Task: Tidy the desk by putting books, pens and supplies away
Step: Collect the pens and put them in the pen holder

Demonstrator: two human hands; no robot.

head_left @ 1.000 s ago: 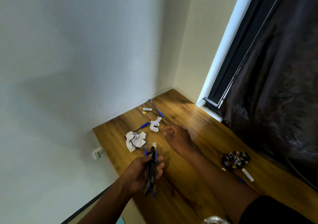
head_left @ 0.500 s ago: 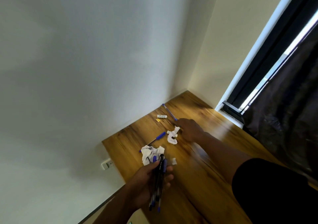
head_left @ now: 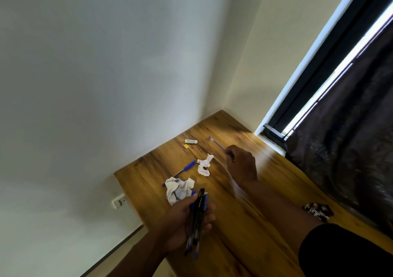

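Observation:
My left hand (head_left: 187, 219) grips a bunch of black and blue pens (head_left: 196, 219) above the near left edge of the wooden desk (head_left: 244, 223). My right hand (head_left: 241, 164) reaches to the far part of the desk, and its fingertips pinch the near end of a thin blue pen (head_left: 215, 142) that lies there. Another blue pen (head_left: 185, 168) lies to the left, partly under a crumpled white paper (head_left: 178, 188). A smaller crumpled paper (head_left: 205, 165) sits just left of my right hand.
A white eraser (head_left: 191, 141) and a small yellow scrap (head_left: 186, 146) lie near the back wall. A black-and-white patterned item (head_left: 318, 210) rests at the right by the dark curtain (head_left: 350, 138). A wall socket (head_left: 120, 200) sits below the desk's left edge.
My right hand has moved farther across the desk, past the small crumpled paper, to the thin blue pen. My left hand keeps its bunch of pens.

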